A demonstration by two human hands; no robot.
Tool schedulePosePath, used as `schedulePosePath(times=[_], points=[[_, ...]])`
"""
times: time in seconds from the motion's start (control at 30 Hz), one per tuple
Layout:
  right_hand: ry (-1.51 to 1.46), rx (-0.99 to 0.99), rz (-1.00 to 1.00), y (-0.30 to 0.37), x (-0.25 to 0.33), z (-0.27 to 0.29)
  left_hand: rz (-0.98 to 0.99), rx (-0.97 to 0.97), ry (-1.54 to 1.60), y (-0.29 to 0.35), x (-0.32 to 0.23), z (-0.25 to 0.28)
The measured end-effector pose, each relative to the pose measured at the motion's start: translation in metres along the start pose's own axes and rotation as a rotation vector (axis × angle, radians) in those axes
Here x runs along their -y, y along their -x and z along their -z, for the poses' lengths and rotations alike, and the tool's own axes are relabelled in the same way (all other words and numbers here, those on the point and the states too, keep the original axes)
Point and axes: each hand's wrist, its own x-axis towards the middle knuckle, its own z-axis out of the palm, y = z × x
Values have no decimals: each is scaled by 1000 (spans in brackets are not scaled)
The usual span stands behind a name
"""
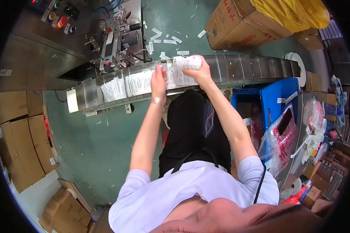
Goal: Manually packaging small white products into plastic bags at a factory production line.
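A metal conveyor with compartments [231, 69] runs across in front of me. My right hand [202, 73] is closed around a stack of white printed packets [186, 70], its thumb lying across their near face and its fingers at their far right edge. Just left of that stack, my left hand [158, 82] is upright with its fingers stretched out, beside the packets in the conveyor; its palm side is partly hidden. Two compartments to the left hold rows of thin white packets [139, 82] and leaning white packets [113, 89].
Behind the conveyor stand a labelling-type machine [114, 42] and a control cabinet with a red button [62, 22]. A large carton [237, 25] with a yellow bag sits at the far right. A blue bin [276, 97] stands near my right arm. Paper strips [170, 41] litter the floor.
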Motion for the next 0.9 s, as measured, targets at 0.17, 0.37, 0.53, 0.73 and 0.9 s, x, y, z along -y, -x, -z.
schedulePosePath(times=[0.17,0.37,0.53,0.73,0.9], points=[[55,-19,147,40,14,18,104,236,156,5,5,-53],[15,-28,210,135,27,59,21,398,390,113,39,-84],[72,-97,299,200,-4,103,19,540,321,173,74,-92],[200,-121,310,234,-27,121,-138,740,33,183,125,-76],[82,-149,300,234,-21,120,47,740,202,198,107,-87]])
